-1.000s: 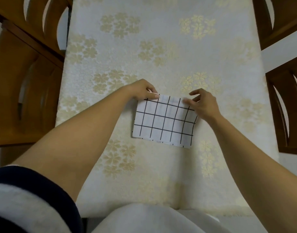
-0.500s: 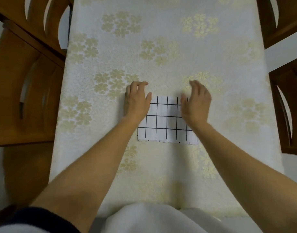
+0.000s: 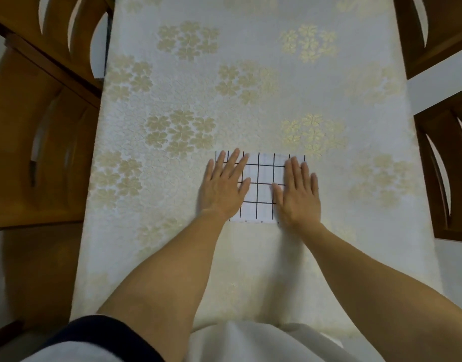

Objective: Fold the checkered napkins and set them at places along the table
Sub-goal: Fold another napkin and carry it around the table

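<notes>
White checkered napkin [image 3: 261,188] pressed flat on the surface [image 3: 250,87].
Left hand [image 3: 224,188] and right hand [image 3: 297,194], fingers spread, palms down; sweep outward to sharpen creases.

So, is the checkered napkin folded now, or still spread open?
Folded, it seems. The checkered napkin lies flat as a small rectangle on the tablecloth, under the flat left hand and right hand. Its layers cannot be seen.

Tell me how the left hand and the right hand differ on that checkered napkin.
The left hand covers the checkered napkin's left edge with fingers fanned apart; the right hand covers its right edge with fingers closer together. The left hand's fingertips reach nearer the napkin's far edge than the right hand's. Both lie flat, palms down, pressing it onto the tablecloth.
</notes>
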Available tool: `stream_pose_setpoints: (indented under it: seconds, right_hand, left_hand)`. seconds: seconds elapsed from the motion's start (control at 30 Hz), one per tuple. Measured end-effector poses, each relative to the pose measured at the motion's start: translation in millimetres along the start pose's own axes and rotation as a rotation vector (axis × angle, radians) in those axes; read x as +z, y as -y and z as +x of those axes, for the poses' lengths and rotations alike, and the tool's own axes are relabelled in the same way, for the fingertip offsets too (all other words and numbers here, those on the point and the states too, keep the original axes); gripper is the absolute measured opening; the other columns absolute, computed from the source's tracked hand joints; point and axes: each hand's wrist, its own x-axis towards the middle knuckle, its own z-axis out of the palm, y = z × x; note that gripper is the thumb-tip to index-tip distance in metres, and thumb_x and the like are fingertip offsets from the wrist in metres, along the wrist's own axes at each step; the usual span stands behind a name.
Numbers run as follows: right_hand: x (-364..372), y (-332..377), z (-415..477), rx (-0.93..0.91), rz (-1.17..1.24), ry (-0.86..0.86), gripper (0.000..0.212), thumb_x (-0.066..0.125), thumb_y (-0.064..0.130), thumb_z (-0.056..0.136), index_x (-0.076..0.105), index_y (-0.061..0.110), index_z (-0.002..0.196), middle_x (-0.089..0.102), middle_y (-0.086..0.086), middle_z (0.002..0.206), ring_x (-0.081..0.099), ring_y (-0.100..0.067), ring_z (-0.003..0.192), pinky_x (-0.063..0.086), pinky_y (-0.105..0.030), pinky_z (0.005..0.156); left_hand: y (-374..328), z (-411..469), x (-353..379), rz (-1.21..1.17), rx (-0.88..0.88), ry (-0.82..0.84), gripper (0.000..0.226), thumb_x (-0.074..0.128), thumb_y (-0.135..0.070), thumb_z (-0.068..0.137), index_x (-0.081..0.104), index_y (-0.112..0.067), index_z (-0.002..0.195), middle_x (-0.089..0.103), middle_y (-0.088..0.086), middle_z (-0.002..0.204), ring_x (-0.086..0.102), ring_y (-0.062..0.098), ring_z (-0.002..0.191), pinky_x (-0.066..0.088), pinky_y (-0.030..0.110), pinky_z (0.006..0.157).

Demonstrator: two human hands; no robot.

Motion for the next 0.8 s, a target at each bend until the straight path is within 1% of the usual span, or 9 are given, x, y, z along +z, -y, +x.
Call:
stream_pose_setpoints:
  seconds: [0.2, 0.3, 0.37, 0.47, 0.6, 0.67, 0.7, 0.77, 0.8]
  right_hand:
    - [-18, -26, 7, 0.119, 0.020, 0.012, 0.072, 0.005, 0.058, 0.104, -0.007, 0.015, 0.161, -0.013, -0.002, 0.169, -0.017, -0.023, 0.154, -0.005, -0.048, 0.126]
    - [-23, 8, 11, -0.028, 0.007, -0.114, 0.064, 0.011, 0.047, 0.107, 0.004, 0.013, 0.162, -0.002, -0.003, 0.169, -0.006, -0.026, 0.156, -0.001, -0.047, 0.126]
    - [-18, 33, 17, -0.091, 0.016, -0.079, 0.063, 0.009, 0.047, 0.107, 0.002, 0.016, 0.162, -0.005, -0.002, 0.169, -0.008, -0.026, 0.156, -0.003, -0.047, 0.126]
    - [-1, 44, 19, -0.063, 0.007, 0.052, 0.066, 0.000, 0.055, 0.104, -0.011, 0.023, 0.160, -0.019, 0.000, 0.167, -0.021, -0.026, 0.153, -0.006, -0.049, 0.125]
    - [-1, 8, 13, 0.028, -0.022, 0.062, 0.072, 0.005, 0.063, 0.103, -0.014, 0.024, 0.160, -0.021, 0.002, 0.167, -0.021, -0.024, 0.153, -0.011, -0.045, 0.124]
    - [-13, -8, 10, 0.142, 0.050, 0.019, 0.076, 0.020, 0.061, 0.104, -0.002, 0.016, 0.161, -0.007, -0.006, 0.169, -0.007, -0.027, 0.156, -0.003, -0.043, 0.125]
    - [-18, -13, 8, 0.191, 0.090, -0.030, 0.076, 0.032, 0.057, 0.104, 0.011, 0.011, 0.160, 0.010, -0.013, 0.168, 0.009, -0.032, 0.154, 0.009, -0.045, 0.125]
    - [-29, -16, 4, 0.268, 0.133, -0.149, 0.067, 0.053, 0.046, 0.099, 0.036, 0.004, 0.149, 0.042, -0.022, 0.149, 0.039, -0.040, 0.136, 0.034, -0.049, 0.110]
    - [-32, -14, 2, 0.316, 0.176, -0.179, 0.064, 0.057, 0.044, 0.098, 0.042, 0.003, 0.145, 0.048, -0.022, 0.140, 0.046, -0.040, 0.127, 0.039, -0.049, 0.103]
  left_hand:
    - [23, -7, -16, -0.007, -0.072, -0.038, 0.065, 0.009, -0.052, 0.107, -0.015, -0.024, 0.160, -0.021, 0.000, 0.167, -0.018, 0.026, 0.155, -0.004, 0.047, 0.127]
    - [-7, 1, -23, -0.047, 0.057, -0.117, 0.061, 0.021, -0.035, 0.110, -0.004, -0.017, 0.162, -0.012, -0.001, 0.169, -0.012, 0.024, 0.156, -0.003, 0.044, 0.128]
    - [-24, 7, -17, -0.048, 0.115, -0.064, 0.061, 0.025, -0.028, 0.110, -0.004, -0.016, 0.162, -0.009, -0.001, 0.170, -0.011, 0.023, 0.156, -0.001, 0.043, 0.128]
    - [-23, 8, -1, 0.060, 0.121, 0.040, 0.061, 0.017, -0.036, 0.109, -0.014, -0.019, 0.160, -0.018, -0.002, 0.169, -0.015, 0.021, 0.156, -0.004, 0.044, 0.127]
    - [-17, 5, 2, 0.046, 0.123, 0.004, 0.063, 0.011, -0.047, 0.107, -0.012, -0.023, 0.161, -0.015, -0.003, 0.169, -0.012, 0.021, 0.157, -0.002, 0.047, 0.127]
    - [-18, 6, 4, 0.036, 0.104, -0.009, 0.065, 0.011, -0.050, 0.106, -0.013, -0.024, 0.161, -0.016, -0.001, 0.169, -0.014, 0.023, 0.156, -0.002, 0.049, 0.126]
    - [-18, 6, 4, 0.030, 0.097, -0.010, 0.066, 0.010, -0.052, 0.106, -0.013, -0.025, 0.161, -0.017, -0.001, 0.169, -0.015, 0.023, 0.156, -0.003, 0.049, 0.126]
    - [-17, 6, 5, 0.025, 0.097, -0.010, 0.068, 0.009, -0.056, 0.105, -0.014, -0.025, 0.161, -0.017, 0.000, 0.169, -0.015, 0.024, 0.156, -0.004, 0.049, 0.126]
    - [-16, 6, 5, 0.028, 0.098, -0.012, 0.068, 0.009, -0.056, 0.105, -0.014, -0.025, 0.161, -0.017, -0.001, 0.169, -0.015, 0.024, 0.156, -0.004, 0.049, 0.126]
